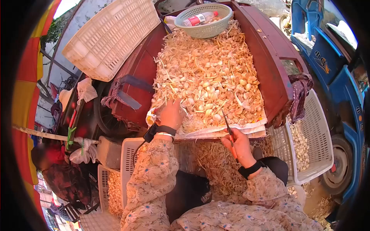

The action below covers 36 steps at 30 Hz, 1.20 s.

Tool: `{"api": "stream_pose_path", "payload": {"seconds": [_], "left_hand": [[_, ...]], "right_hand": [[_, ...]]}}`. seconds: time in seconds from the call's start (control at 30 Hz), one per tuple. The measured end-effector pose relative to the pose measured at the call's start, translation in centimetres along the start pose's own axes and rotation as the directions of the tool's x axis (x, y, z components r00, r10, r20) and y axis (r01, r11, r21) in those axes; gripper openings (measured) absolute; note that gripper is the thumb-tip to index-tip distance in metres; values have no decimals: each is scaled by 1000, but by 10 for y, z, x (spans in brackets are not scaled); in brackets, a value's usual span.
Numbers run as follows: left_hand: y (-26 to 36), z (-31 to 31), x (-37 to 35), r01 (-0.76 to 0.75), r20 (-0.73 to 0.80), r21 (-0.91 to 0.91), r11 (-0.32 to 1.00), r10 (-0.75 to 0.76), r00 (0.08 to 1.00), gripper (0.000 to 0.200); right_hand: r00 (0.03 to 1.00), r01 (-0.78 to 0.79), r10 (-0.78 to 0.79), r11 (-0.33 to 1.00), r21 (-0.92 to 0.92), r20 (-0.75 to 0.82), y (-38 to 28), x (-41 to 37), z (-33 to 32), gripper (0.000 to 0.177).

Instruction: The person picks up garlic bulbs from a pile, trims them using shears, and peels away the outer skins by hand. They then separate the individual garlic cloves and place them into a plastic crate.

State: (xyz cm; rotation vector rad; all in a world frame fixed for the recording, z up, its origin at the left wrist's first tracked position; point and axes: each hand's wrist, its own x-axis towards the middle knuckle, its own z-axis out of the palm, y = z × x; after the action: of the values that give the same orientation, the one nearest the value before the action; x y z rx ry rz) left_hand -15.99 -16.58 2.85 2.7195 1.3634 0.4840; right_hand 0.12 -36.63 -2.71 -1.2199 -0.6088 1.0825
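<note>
A heap of garlic (208, 81), bulbs and cloves mixed with dry skins and stalks, covers the red cart bed in front of me. My left hand (172, 114) is at the near left edge of the heap, its fingers curled down among the garlic; what lies between them is hidden. In my right hand (241, 145) is a pair of slim scissors (228, 125) with dark blades and orange-red handles. The blades point up and away, over the heap's front edge. White sacking (223, 131) lines that edge.
A green basket (210, 27) holding a bottle (200, 18) sits at the heap's far end. White crates stand at left (111, 38) and right (314, 134), the right one with peeled-looking garlic (300, 146). Stalks and skins (219, 165) lie below. A blue vehicle (347, 92) is at right.
</note>
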Motion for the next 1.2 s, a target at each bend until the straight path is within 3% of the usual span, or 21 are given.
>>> {"api": "stream_pose_path", "payload": {"seconds": [0.1, 0.23, 0.27, 0.4, 0.43, 0.5, 0.57, 0.67, 0.77, 0.83, 0.9, 0.93, 1.03, 1.07, 1.17, 1.2], "left_hand": [[-11, 13, 9, 76, 226, 88, 993, -94, 969, 55], [-28, 32, -13, -8, 25, -92, 996, 11, 1000, 42], [-37, 36, -18, -72, -44, -188, 980, 65, 997, 24], [-40, 23, -38, 18, -277, -357, 934, -124, 953, 16], [-42, 23, -40, 154, -194, -568, 808, -313, 930, 15], [-41, 19, -43, 363, 82, -850, 381, -586, 806, 15], [-37, 13, -47, 246, 139, -959, 141, -523, 841, 15], [-36, 10, -51, 185, 251, -962, -200, -385, 888, 16], [-15, 1, -56, 228, 354, -913, -337, -380, 855, 18], [-2, -3, -63, 278, 389, -890, -360, -285, 876, 20], [24, -9, -70, 335, 463, -837, -433, -235, 855, 20], [30, -8, -74, 348, 436, -840, -417, -136, 890, 22], [47, 1, -85, 375, 435, -844, -383, -80, 897, 23], [54, -1, -88, 386, 440, -852, -353, -85, 894, 23], [59, 3, -94, 339, 403, -888, -312, -171, 899, 22], [56, 2, -97, 347, 417, -866, -359, -136, 899, 21]], "right_hand": [[998, 56, -57, 992, -115, -11, -5, 0, 0, 22], [998, 62, -64, 985, -158, -9, -7, 2, 1, 22], [998, 55, -57, 987, -151, -8, -7, 1, 2, 22], [999, 40, -40, 992, -117, 7, -6, 0, 10, 23], [999, 43, -42, 993, -108, 14, -6, -1, 11, 23], [1000, 2, 0, 997, -75, 28, -4, -2, 13, 23], [999, -3, 6, 997, -83, 38, -4, -1, 15, 22], [999, 22, -17, 994, -105, 50, 0, 2, 18, 24], [994, -33, 32, 999, 5, 103, 2, 4, 21, 30], [979, -145, 125, 982, 118, 163, -20, 1, 28, 36], [977, -135, 87, 958, 254, 194, -24, 3, 36, 42], [977, -131, 66, 938, 321, 204, -24, 3, 39, 45], [975, -22, -69, 915, 403, 209, -15, 8, 49, 46], [976, 42, -107, 947, 318, 189, -10, 9, 50, 43], [977, -27, -20, 976, 215, 213, -10, 10, 46, 41], [974, -133, 86, 965, 226, 208, -23, 5, 47, 39]]}}
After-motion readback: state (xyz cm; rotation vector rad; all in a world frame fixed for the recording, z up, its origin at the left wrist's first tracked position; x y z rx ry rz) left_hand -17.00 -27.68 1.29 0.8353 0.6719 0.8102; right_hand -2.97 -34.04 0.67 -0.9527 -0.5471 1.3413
